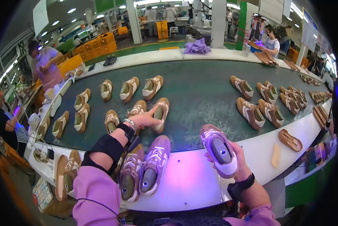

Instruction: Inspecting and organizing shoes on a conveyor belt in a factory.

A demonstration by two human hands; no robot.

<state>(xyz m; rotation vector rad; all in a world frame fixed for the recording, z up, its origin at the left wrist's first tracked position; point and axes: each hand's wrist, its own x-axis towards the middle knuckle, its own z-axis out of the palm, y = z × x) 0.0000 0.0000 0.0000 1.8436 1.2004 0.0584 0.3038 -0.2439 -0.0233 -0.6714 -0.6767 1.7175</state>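
My right hand (239,160) is closed round a tan and white sneaker (216,145) with a grey shoe last inside, raised above the white table edge. On the green belt, the thumb and fingers of my left hand (146,119) grip the heel of another tan sneaker (162,110). A similar sneaker (137,108) stands just left of it, partly hidden by that hand. Nearer to me, beside my left forearm, a pair made up of a sneaker (132,171) and a second sneaker (155,162) rests on the white edge under purple light, toes pointing away.
The dark green conveyor belt (199,94) carries several more lasted sneakers left and right. A brown sole (290,140) and a pale strip (275,155) lie on the right edge. Purple cloth (197,46) sits on the far edge. Co-workers (47,62) stand around the line.
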